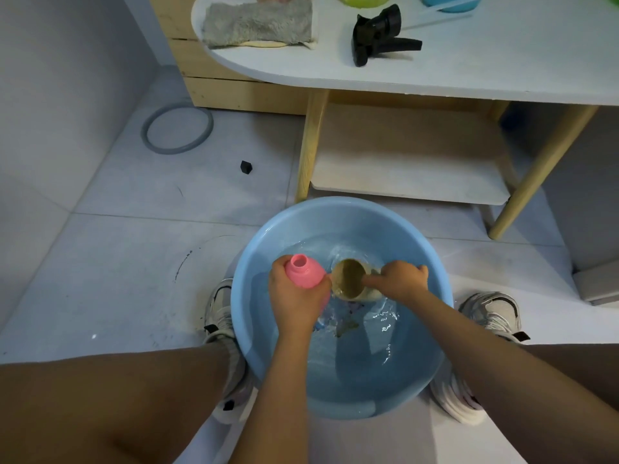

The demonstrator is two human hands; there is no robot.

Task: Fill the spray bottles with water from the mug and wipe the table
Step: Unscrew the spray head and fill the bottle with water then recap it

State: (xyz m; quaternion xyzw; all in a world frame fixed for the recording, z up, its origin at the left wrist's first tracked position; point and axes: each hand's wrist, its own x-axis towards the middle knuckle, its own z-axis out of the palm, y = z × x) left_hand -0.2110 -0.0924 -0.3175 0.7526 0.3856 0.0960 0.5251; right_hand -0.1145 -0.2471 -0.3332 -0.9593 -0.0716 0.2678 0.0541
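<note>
Mug tipped beside the open pink bottle over the basin

The pink spray bottle (306,272) is gripped by the left hand (296,296), the mug (351,279) by the right hand (398,279), above the blue basin (254,329); its narrow neck may be missed, so water could be spilled.

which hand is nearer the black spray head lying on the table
Neither is near, but the right hand is slightly nearer: it grips the mug over the basin, roughly below the spray head. The left hand holds the pink bottle further left.
</note>
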